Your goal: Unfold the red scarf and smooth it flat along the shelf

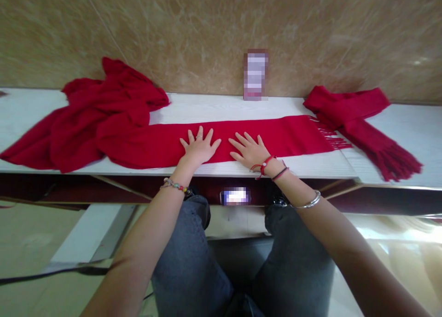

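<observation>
A red scarf (293, 135) lies spread lengthwise on a white table, its fringed end pointing right. Both palms rest flat on it. My left hand (199, 146) has its fingers spread over the middle of the cloth, a ring on one finger. A short way to the right, my right hand (250, 151) presses on the scarf with fingers apart. Toward the left the cloth runs into a loose, rumpled heap of red fabric (103, 119); I cannot tell whether that is all one piece. Neither hand grips anything.
Another red scarf (359, 119), folded over with a fringed end, lies on the right of the white table (207, 106). Against the brown marbled wall (193, 41) stands a small blurred box (255, 75). Below the front edge, a blurred object (235, 196) sits on a dark shelf.
</observation>
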Motion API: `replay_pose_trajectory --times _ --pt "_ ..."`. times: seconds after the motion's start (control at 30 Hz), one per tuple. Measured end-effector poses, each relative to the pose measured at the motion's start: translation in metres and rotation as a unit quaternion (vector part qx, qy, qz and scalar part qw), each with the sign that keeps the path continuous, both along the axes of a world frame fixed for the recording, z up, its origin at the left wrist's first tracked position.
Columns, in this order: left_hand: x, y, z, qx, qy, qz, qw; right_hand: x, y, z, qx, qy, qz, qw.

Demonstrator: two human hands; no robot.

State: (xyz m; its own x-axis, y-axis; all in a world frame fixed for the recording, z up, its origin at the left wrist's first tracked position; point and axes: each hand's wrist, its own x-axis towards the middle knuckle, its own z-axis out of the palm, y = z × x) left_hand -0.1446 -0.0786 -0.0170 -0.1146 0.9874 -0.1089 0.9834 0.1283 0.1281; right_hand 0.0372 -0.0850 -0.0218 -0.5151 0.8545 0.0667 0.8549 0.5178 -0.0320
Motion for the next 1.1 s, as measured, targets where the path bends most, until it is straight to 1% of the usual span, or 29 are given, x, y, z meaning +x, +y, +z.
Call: replay_pose_trajectory --times 0.1,0.17,0.27,0.33,0.37,0.43,0.53,0.63,0.73,0.8,0.9,0.93,1.0,1.1 --pt "-0.002 0.001 -0.003 0.003 -0.003 -0.002 1.000 -0.004 -0.001 -0.007 -0.018 -0.008 0.002 1.000" --pt "-0.002 -0.001 -0.002 0.016 -0.006 -0.004 1.000 -0.003 -0.001 -0.007 -0.018 -0.006 0.001 1.000" --pt "0.001 -0.004 0.002 0.064 -0.009 -0.018 0.998 -0.001 -0.001 0.000 -0.015 0.000 -0.005 1.000" --pt "0.002 -0.003 0.004 0.094 -0.010 -0.032 0.995 0.001 0.001 0.006 0.003 0.013 -0.017 1.000" --pt "0.002 -0.002 0.004 0.093 -0.011 -0.035 0.995 0.003 0.002 0.008 0.016 0.022 -0.026 0.999" --pt "0.001 0.001 0.002 0.059 -0.011 -0.028 0.998 0.007 0.006 0.010 0.032 0.026 -0.046 0.998" --pt "-0.002 0.006 -0.003 0.003 -0.008 -0.019 1.000 0.013 0.010 0.005 -0.003 -0.004 -0.059 0.998" --pt "-0.005 0.006 -0.004 0.004 -0.008 -0.025 1.000 0.018 0.012 -0.002 -0.038 -0.021 -0.056 0.997" --pt "-0.007 0.003 0.000 0.039 -0.014 -0.023 0.999 0.017 0.012 0.001 -0.048 -0.008 -0.061 0.997" --pt "-0.007 0.002 0.003 0.080 -0.014 -0.018 0.997 0.011 0.014 0.008 -0.041 0.015 -0.071 0.997" --pt "-0.009 0.002 0.003 0.122 -0.005 -0.010 0.992 -0.007 0.019 0.017 -0.004 0.054 -0.079 0.995" --pt "-0.010 0.003 0.002 0.120 -0.001 -0.008 0.993 -0.015 0.022 0.017 0.005 0.062 -0.076 0.995" --pt "-0.012 0.006 -0.001 0.092 0.003 -0.004 0.996 -0.032 0.026 0.015 0.004 0.065 -0.060 0.996" --pt "-0.017 0.009 -0.005 0.048 0.004 0.000 0.999 -0.053 0.032 0.007 -0.037 0.047 -0.028 0.998"
